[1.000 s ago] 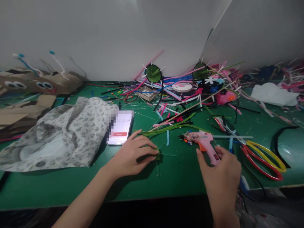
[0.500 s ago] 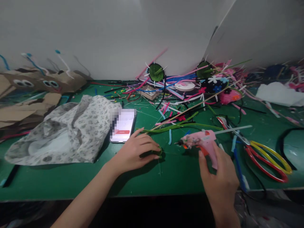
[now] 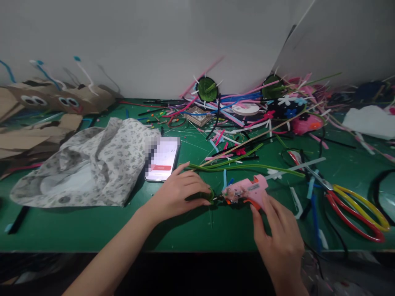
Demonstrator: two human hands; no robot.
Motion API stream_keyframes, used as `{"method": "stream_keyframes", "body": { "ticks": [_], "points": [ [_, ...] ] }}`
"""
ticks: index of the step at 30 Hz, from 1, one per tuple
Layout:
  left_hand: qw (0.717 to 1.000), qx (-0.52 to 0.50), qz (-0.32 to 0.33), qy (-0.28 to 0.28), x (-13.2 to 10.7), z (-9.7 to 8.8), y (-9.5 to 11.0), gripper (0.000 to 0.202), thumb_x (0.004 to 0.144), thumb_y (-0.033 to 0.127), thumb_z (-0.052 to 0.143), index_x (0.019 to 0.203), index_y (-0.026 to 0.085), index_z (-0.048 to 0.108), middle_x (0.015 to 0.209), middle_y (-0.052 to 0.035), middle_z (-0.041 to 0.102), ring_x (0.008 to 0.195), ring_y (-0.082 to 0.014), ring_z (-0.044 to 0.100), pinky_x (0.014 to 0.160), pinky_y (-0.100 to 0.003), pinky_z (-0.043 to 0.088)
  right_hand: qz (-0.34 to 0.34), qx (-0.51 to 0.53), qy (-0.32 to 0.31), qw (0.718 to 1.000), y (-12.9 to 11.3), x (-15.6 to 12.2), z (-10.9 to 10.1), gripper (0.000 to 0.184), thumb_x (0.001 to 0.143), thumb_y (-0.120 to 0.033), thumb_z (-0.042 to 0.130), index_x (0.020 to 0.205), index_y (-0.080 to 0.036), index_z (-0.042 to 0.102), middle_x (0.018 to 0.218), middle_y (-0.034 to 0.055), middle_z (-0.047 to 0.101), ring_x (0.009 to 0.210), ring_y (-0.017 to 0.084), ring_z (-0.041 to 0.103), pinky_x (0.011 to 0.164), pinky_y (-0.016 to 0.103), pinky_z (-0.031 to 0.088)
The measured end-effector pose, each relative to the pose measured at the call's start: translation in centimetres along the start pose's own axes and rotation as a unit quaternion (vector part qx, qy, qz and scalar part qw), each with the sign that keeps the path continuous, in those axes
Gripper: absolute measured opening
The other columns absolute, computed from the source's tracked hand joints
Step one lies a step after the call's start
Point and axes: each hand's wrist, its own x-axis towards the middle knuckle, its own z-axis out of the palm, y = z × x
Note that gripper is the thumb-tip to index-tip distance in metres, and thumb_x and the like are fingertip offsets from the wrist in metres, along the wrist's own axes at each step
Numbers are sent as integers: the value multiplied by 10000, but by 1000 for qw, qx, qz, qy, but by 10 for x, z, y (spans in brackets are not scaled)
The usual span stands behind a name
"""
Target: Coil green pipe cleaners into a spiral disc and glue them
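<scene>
My left hand (image 3: pixel 182 193) is closed around a small green fuzzy piece (image 3: pixel 211 195), mostly hidden by the fingers; it looks like bent pipe cleaner. My right hand (image 3: pixel 279 230) grips a pink hot glue gun (image 3: pixel 245 190) by its handle, with a finger near the orange trigger. The gun's nozzle points left and is at the green piece, beside my left fingertips. A clear glue stick (image 3: pixel 296 168) sticks out of the gun's back. Long green pipe cleaners (image 3: pixel 247 167) lie just beyond both hands.
Scissors (image 3: pixel 354 209) with red and yellow handles lie at right. A phone (image 3: pixel 163 160) and a patterned cloth (image 3: pixel 101 164) are at left, cardboard figures (image 3: pixel 70 100) behind them. Coloured pipe cleaners and flower pieces (image 3: pixel 296 123) are heaped along the wall. The green table's front edge (image 3: pixel 173 250) is near me.
My right hand has brought the glue gun left, so its nozzle is now at the green piece. My left hand has stayed nearly in place. The view has shifted slightly.
</scene>
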Motion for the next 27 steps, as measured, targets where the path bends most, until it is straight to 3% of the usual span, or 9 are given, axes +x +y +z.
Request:
{"method": "stream_keyframes", "body": {
  "ticks": [14, 27],
  "points": [
    [1000, 1, 2, 7, 1, 0, 1, 170, 870, 384, 629, 978, 259, 672, 960, 29, 742, 931, -133, 652, 1142, -390, 206, -12, 5, 1, 1000, -1, 2, 0, 456, 820, -90, 661, 1257, -131, 539, 1013, 125, 673, 872, 229, 646, 779, 339, 524],
    [1000, 8, 4, 9, 0, 1, 1, 148, 869, 353, 635, 979, 263, 676, 964, 42, 740, 925, -128, 648, 1143, -391, 206, -10, 5, 17, 1000, -1, 3, 1, 364, 778, -61, 701, 1130, -53, 607, 956, 166, 688, 838, 243, 641, 750, 347, 518]
  ]
}}
